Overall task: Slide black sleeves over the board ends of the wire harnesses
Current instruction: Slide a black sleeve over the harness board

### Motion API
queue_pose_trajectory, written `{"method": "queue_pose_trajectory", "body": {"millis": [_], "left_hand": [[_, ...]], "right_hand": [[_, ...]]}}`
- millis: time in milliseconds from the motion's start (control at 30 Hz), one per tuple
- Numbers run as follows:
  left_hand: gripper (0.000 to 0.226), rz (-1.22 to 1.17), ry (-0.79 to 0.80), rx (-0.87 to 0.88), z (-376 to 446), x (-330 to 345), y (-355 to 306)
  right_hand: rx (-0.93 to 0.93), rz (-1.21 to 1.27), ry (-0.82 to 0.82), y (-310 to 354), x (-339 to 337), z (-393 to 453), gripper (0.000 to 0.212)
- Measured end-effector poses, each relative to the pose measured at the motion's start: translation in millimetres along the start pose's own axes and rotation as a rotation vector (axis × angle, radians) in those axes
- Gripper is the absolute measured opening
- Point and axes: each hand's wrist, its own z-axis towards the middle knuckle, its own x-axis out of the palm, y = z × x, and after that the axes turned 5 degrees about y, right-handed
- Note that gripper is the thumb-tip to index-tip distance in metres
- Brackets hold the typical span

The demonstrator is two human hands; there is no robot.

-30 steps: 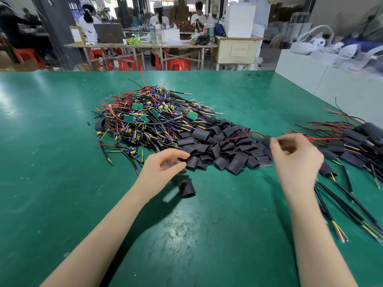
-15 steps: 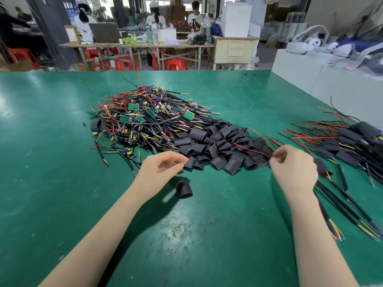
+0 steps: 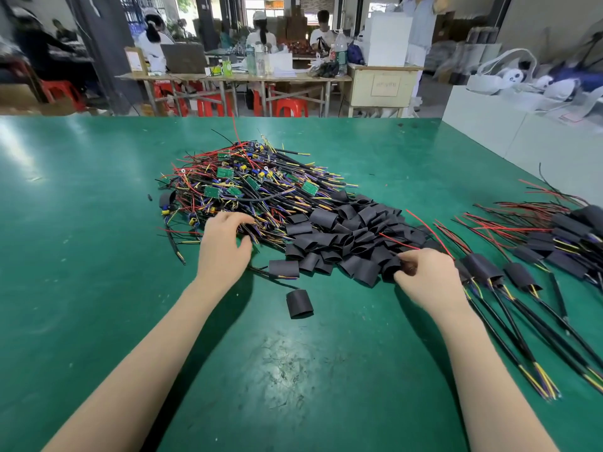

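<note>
Head view. Green surface (image 3: pixel 98 288) carries three groups.

Far centre: tangled harnesses (image 3: pixel 241 190), unsleeved, with small green boards (image 3: pixel 225 172) showing on top. Wires run in mixed directions; no common axis.

Centre right: heap of loose sleeves (image 3: pixel 346 236), short flattened black tubes, open ends facing many ways. One stray sleeve (image 3: pixel 299 304) lies alone on the surface near the person, well clear of the heap, long axis running roughly near-to-far with a slight tilt. Another sleeve (image 3: pixel 284 268) sits at the heap's near edge, long axis left-right, thin wires emerging at its right end.

Right: finished harnesses (image 3: pixel 522 288), sleeved ends toward the far side, black cables fanning toward the near right, coloured wire tips at the near ends. Red wires extend far-left from the sleeved ends.

Left hand (image 3: pixel 225 246): palm down on the near edge of the harness tangle, fingers curled into the wires, thumb spread to the right. Whether it actually grips a wire, cannot tell.

Right hand (image 3: pixel 427 278): at the right near edge of the sleeve heap, fingers curled, tips pinching something dark at the heap edge. A red wire (image 3: pixel 427 228) rises from just above the hand toward the far left. What exactly is pinched is hidden by the fingers.

Background: other people seated at wooden tables (image 3: pixel 228 76), red stools (image 3: pixel 290 107) underneath.
</note>
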Motion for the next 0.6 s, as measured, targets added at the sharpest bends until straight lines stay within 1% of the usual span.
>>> {"method": "queue_pose_trajectory", "body": {"millis": [100,133,200,300,367,400,433,533,567,600], "left_hand": [[0.04,0.14,0.034,0.03,20.5,-2.0,6.8],[0.042,0.176,0.046,0.036,26.3,-3.2,8.7],[0.039,0.234,0.038,0.035,36.8,-6.0,11.9],[0.024,0.328,-0.078,0.033,49.8,-10.1,13.3],[0.022,0.374,-0.171,0.005,58.6,-14.5,15.7],[0.023,0.389,-0.182,-0.014,63.0,-17.0,18.5],[0.027,0.418,-0.157,-0.025,67.3,-19.4,22.9],[0.037,0.549,0.033,-0.016,74.6,-27.6,38.7],[0.037,0.559,0.06,-0.009,74.7,-30.8,42.1],[0.034,0.557,0.05,0.007,74.0,-33.5,44.0]], "right_hand": [[0.0,-0.083,0.017,-1.1,0.4,0.1,0.017],[0.004,-0.105,0.026,-2.0,0.0,-0.1,0.015],[-0.002,-0.118,0.038,-4.6,-0.5,-0.8,0.02],[-0.019,-0.102,0.042,-6.1,-3.7,-2.6,0.03],[-0.039,-0.115,0.058,-6.8,-6.0,-3.2,0.031],[-0.044,-0.125,0.067,-7.2,-7.3,-3.3,0.031],[-0.046,-0.129,0.074,-7.4,-8.4,-3.4,0.031],[-0.046,-0.096,0.054,-7.3,-9.7,-3.7,0.03],[-0.04,-0.084,0.03,-7.5,-9.9,-3.8,0.028],[-0.032,-0.077,0.001,-8.0,-10.4,-3.8,0.026]]}}
